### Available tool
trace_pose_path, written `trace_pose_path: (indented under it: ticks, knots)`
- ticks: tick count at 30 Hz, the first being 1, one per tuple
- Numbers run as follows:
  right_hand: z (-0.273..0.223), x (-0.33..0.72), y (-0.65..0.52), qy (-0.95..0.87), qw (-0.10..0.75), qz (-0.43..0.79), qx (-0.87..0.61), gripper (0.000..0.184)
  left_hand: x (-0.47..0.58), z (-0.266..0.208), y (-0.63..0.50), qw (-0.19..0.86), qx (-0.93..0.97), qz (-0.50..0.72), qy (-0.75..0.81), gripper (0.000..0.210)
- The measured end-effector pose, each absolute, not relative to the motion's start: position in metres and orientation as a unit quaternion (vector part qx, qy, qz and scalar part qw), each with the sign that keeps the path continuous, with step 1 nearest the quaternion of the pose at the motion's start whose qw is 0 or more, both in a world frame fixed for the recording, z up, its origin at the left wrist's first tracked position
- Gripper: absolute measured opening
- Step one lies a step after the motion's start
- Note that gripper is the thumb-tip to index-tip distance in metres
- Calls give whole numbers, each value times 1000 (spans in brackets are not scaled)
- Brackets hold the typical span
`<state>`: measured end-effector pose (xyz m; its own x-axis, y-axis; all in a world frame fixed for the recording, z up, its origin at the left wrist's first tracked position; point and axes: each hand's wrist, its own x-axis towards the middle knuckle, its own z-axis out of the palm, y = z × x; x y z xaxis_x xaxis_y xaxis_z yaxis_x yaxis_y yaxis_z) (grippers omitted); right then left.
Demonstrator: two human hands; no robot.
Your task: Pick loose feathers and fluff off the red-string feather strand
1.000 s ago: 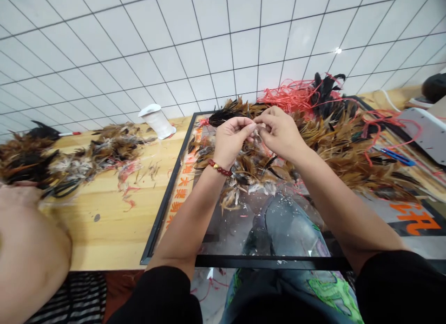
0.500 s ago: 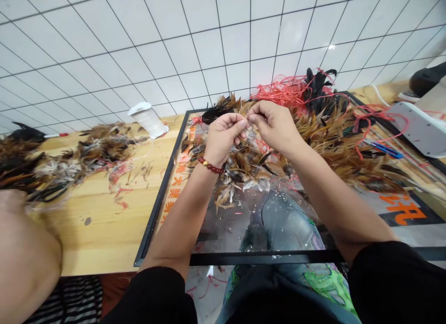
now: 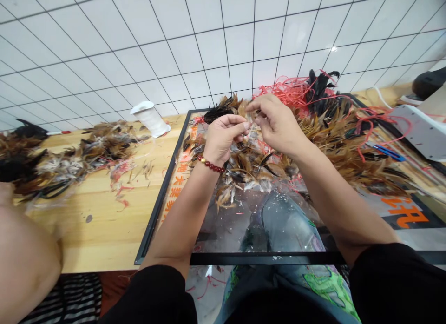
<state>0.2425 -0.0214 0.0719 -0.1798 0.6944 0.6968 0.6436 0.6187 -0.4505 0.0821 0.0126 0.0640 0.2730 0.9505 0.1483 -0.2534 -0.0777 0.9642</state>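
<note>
My left hand (image 3: 223, 134), with a beaded bracelet (image 3: 211, 165) at its wrist, is held above the brown feathers in a pinch. Whatever sits between thumb and index finger is too small to make out. Just to its right hovers my right hand (image 3: 275, 128), its index finger stretched out and apart from the thumb; I see nothing in it. Under both hands lie loose brown feathers (image 3: 251, 163) on a black-framed glass panel (image 3: 223, 221). A black feather bundle (image 3: 220, 109) with a pink-red tie lies just behind my left hand.
Pink-red plastic strips (image 3: 287, 90) and black feathers (image 3: 318, 89) are heaped by the tiled wall. A blue cutter (image 3: 388, 152) lies right. Leftward on the wooden table (image 3: 114, 235) are a white spool (image 3: 151, 119), more feathers (image 3: 90, 149) and another person's arm (image 3: 28, 245).
My right hand's index finger and thumb have spread apart and moved slightly away from my left fingertips. My left hand keeps its pinch in nearly the same place.
</note>
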Motion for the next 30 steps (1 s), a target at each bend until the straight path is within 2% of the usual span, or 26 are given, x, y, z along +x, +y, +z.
trace_pose_path:
  ticks: [3,6,10,13,17,21,30]
  knots:
    - [68,242,-20,-792,467,61,-388,47,81,63,14,555,563,524,317,31]
    - [62,240,-17,-775,496,85,-383,51,82,63,13,492,587,562,313,35]
    - [58,236,-16,-747,533,115,-381,49,86,61,8,375,615,614,323,28]
    - [59,232,-18,-732,547,112,-390,40,87,57,5,320,630,621,340,24]
    - [60,229,-18,-704,561,83,-428,27,87,55,1,291,641,616,353,22]
    - [61,230,-15,-703,556,97,-432,26,87,56,-2,255,646,627,354,17]
    - [67,233,-17,-713,537,119,-436,22,87,56,-3,249,652,625,351,14]
